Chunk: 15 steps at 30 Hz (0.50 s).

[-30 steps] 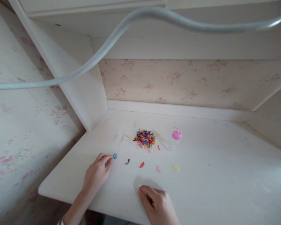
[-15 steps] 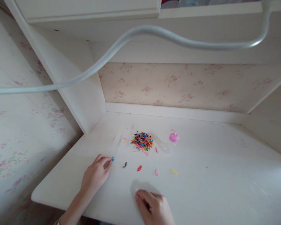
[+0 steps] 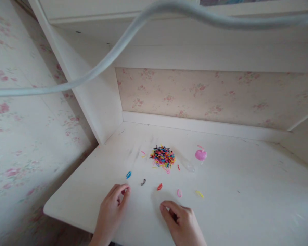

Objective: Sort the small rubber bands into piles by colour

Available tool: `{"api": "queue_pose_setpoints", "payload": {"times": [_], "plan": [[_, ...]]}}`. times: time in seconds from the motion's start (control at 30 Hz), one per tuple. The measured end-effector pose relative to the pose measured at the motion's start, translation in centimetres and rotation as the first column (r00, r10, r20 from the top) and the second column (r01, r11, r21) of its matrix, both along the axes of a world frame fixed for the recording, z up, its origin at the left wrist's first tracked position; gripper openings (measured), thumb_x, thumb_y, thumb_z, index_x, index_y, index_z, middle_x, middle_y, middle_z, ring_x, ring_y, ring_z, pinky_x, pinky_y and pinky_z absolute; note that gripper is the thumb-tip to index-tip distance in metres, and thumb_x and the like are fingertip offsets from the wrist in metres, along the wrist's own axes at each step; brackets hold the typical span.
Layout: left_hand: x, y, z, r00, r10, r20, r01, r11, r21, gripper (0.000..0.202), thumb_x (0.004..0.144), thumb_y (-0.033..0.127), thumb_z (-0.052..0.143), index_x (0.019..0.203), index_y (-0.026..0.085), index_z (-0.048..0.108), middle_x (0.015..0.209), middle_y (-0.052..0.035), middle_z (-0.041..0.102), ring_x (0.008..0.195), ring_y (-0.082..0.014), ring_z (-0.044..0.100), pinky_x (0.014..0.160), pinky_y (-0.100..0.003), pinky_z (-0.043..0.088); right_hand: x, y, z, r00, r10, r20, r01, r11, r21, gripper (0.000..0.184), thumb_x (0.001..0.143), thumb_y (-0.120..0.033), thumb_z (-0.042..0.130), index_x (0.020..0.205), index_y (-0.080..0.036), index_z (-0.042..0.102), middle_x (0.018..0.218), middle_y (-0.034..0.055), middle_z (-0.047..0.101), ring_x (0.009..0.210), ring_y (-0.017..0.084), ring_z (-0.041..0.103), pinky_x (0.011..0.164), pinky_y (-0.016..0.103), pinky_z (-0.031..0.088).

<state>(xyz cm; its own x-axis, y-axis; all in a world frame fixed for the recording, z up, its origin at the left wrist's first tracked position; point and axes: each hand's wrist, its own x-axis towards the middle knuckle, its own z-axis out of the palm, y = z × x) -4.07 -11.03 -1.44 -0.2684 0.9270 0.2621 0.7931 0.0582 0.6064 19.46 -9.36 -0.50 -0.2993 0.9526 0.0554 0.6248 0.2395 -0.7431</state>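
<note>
My left hand (image 3: 113,210) rests on the white desk (image 3: 233,205) near its front edge, fingers curled, a little below a small blue rubber band (image 3: 128,175). My right hand (image 3: 181,223) lies beside it, fingers bent down on the desk; whether it holds anything is hidden. A row of single bands lies ahead: black (image 3: 143,182), red (image 3: 159,187), pink (image 3: 179,193), yellow (image 3: 199,194). Behind them sits a heap of several coloured bands (image 3: 163,158).
A pink apple-shaped lid on a clear container (image 3: 198,158) lies right of the heap. A white side panel (image 3: 97,102) stands at the left, floral wallpaper behind. A pale cable (image 3: 100,68) hangs across the top of the view.
My left hand has let go of the blue band and drawn back toward the desk's front edge. The right hand has shifted slightly with the view.
</note>
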Motion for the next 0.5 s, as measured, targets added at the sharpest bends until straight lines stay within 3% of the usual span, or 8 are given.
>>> {"api": "queue_pose_setpoints", "payload": {"times": [0.1,0.2,0.37,0.5], "plan": [[0.4,-0.5,-0.3,0.997,-0.005,0.073,0.002,0.999,0.038,0.028,0.090,0.044,0.045,0.091,0.022,0.063,0.070,0.0019,0.062,0.051,-0.0110,0.055,0.054,-0.022,0.047,0.7,2.3,2.5,0.991,-0.051,0.121,0.053,0.999,-0.010,0.036,0.092,-0.046,0.039,0.083,-0.028,0.069,0.056,-0.0025,0.061,0.050,0.013,0.054,0.051,0.021,0.035],[0.3,-0.6,-0.5,0.995,-0.032,0.093,0.029,0.999,0.039,0.027,0.090,0.043,0.046,0.093,0.022,0.063,0.069,0.0023,0.062,0.051,-0.0110,0.054,0.052,-0.021,0.046,1.2,4.9,4.0,0.947,-0.138,0.290,0.134,0.990,0.033,0.031,0.091,-0.042,0.040,0.090,-0.031,0.069,0.066,-0.0009,0.067,0.058,0.016,0.061,0.056,0.023,0.037],[0.3,-0.7,-0.8,0.993,-0.053,0.103,0.048,0.998,0.044,0.026,0.090,0.043,0.046,0.092,0.022,0.062,0.070,0.0026,0.061,0.052,-0.0104,0.054,0.053,-0.021,0.045,0.9,9.1,4.3,0.812,-0.169,0.559,0.155,0.985,0.073,0.032,0.091,-0.037,0.039,0.102,-0.030,0.068,0.083,0.0064,0.072,0.076,0.023,0.067,0.061,0.027,0.040],[0.3,-0.9,-1.0,0.992,-0.064,0.106,0.057,0.996,0.062,0.025,0.091,0.042,0.046,0.092,0.023,0.061,0.072,0.0026,0.061,0.052,-0.0101,0.053,0.055,-0.021,0.046,-0.3,11.3,3.9,0.746,-0.147,0.649,0.149,0.987,0.053,0.033,0.091,-0.036,0.039,0.107,-0.029,0.067,0.091,0.0094,0.071,0.083,0.025,0.067,0.066,0.030,0.044]]}}
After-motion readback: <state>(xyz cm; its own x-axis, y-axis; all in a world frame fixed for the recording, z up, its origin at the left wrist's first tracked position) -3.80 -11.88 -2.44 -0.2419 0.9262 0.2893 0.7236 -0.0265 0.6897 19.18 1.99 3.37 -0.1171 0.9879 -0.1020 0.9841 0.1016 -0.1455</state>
